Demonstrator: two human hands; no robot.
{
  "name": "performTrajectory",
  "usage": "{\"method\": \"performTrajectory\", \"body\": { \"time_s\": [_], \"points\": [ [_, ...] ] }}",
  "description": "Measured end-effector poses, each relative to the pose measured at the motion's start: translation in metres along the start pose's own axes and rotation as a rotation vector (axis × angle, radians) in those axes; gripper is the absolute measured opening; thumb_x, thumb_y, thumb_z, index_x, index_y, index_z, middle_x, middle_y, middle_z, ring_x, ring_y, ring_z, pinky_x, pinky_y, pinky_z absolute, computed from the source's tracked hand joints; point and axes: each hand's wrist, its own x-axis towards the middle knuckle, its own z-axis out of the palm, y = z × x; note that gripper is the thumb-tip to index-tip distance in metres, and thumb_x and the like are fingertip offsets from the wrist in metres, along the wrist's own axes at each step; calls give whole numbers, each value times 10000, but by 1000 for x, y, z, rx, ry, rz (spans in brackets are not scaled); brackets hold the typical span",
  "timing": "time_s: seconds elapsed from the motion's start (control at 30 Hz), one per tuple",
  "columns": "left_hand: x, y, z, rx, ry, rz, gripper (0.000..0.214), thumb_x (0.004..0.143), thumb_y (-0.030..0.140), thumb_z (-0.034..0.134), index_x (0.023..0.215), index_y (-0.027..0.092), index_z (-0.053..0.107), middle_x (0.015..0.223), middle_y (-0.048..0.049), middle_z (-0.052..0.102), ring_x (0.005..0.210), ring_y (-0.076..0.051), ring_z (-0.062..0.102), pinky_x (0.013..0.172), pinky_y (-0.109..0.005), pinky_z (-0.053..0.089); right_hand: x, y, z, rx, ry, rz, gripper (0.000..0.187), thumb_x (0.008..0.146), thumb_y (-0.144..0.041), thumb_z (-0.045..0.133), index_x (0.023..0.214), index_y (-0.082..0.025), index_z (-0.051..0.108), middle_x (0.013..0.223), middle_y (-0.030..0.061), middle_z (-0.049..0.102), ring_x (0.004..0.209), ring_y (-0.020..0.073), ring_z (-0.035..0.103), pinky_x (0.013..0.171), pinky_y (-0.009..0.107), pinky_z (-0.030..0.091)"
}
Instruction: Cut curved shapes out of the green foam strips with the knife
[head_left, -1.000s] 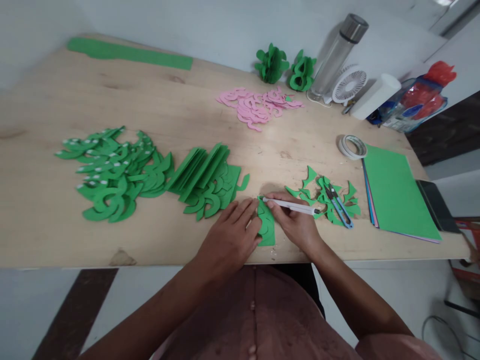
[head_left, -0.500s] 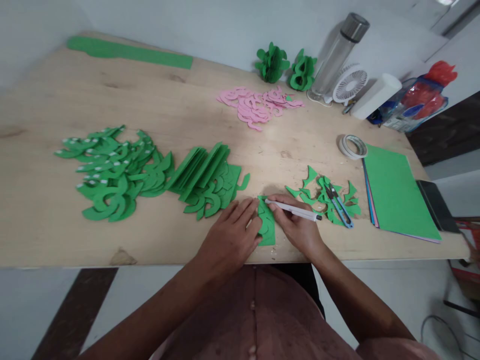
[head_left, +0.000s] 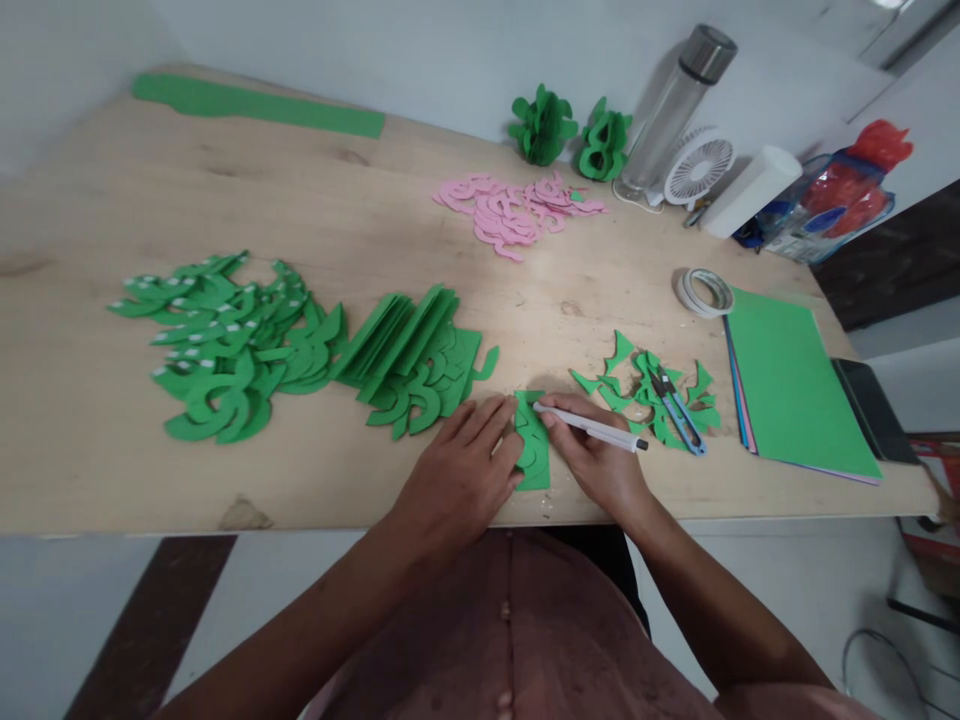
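A: In the head view, where is the card?

B: The green card (head_left: 532, 445) lies flat at the near edge of the table (head_left: 112, 480), about the middle of that edge, between the two hands.

A: What does the left hand do?

B: The left hand (head_left: 457, 470) lies palm down, the fingers (head_left: 480, 420) stretched and a little spread. Their tips press on the left side of the card. It grips nothing.

A: And the right hand?

B: The right hand (head_left: 596, 455) pinches a white pen (head_left: 592, 426) between thumb and fingers. The pen lies low, its tip on the upper part of the card, its back end pointing to the right edge.

A: What is near?

B: Just right of the hand lie green scraps (head_left: 626, 385) with blue snips (head_left: 679, 405) on them. Further right are a tape roll (head_left: 705, 292) and green sheets (head_left: 795, 385) at the right edge. Left of the card is a folded stack (head_left: 401, 335), then a pile of green cutouts (head_left: 225, 345). Pink cutouts (head_left: 514, 210) lie near the far edge.
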Motion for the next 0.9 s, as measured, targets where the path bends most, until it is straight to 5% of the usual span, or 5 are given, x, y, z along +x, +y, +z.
{"method": "performTrajectory", "body": {
  "time_s": [0.9],
  "points": [
    [0,-1,1,38,10,27,193,919,209,568,1066,101,630,1406,-219,575,1346,-342,519,1115,-511,452,-5,-1,-1,69,46,-40,172,927,-286,634,1039,-237,755,1022,54,787,938,199,745,832,330,619]
  ]
}}
